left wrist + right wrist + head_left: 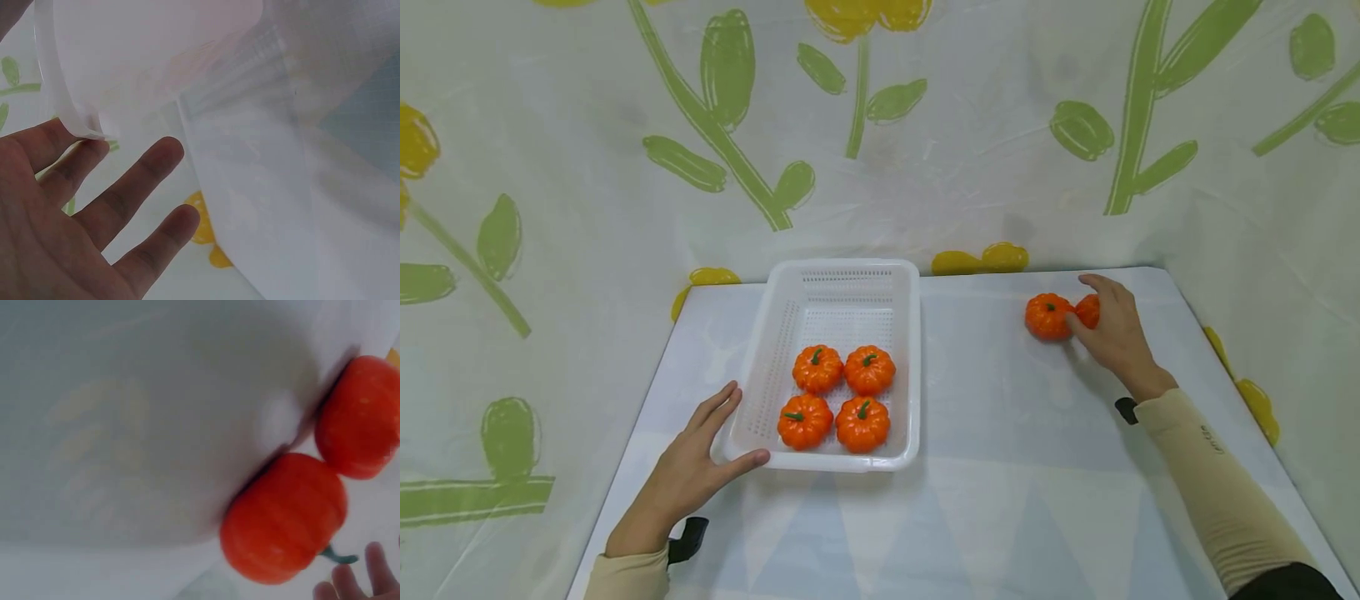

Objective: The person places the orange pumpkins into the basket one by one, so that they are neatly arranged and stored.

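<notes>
Two small orange toy pumpkins sit side by side at the table's back right. My right hand is over the right-hand pumpkin, partly hiding it, with the thumb close to the left-hand pumpkin. In the right wrist view its spread fingertips show near a green stem and grip nothing. My left hand, fingers extended, is at the near left corner of a white plastic basket. The left wrist view shows two fingertips at the basket's rim. Several orange pumpkins lie in the basket's near half.
A white table with pale blue triangles carries everything. Behind and at both sides hangs a white cloth printed with green leaves and yellow flowers. The basket stands left of the table's middle.
</notes>
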Demonstrator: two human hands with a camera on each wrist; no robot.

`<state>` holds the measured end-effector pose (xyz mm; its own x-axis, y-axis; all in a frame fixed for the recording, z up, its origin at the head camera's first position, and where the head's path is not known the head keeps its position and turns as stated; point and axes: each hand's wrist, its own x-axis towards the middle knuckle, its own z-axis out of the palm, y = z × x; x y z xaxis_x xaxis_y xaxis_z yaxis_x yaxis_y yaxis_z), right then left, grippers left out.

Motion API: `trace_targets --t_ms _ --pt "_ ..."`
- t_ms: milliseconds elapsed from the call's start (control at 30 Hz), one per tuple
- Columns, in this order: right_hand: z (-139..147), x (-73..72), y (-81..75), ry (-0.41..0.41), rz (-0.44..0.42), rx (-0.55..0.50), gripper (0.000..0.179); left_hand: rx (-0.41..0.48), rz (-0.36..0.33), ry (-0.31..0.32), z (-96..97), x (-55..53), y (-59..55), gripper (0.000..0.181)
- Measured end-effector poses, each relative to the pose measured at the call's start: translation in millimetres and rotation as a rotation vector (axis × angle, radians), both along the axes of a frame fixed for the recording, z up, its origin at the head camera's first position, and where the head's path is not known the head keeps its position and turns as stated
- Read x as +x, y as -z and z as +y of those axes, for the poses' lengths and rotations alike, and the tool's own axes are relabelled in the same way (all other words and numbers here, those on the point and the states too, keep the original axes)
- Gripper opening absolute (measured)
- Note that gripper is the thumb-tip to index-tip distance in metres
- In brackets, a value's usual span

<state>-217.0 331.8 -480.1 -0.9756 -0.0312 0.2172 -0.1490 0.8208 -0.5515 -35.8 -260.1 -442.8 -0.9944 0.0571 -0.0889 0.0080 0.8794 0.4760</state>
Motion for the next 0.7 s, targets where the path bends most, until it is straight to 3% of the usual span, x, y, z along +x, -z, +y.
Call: trace_targets --t_ms 367,700 --pt "18 0.5 10.4 0.155 -0.225 0.043 0.089 -0.014 0.012 0.018 -2.3 -0.8 2.4 0.098" --pt "25 1.6 14.5 0.154 -0.249 0.077 0.092 -0.014 0.0 0.021 -0.3 -1.0 -0.1 0.099"
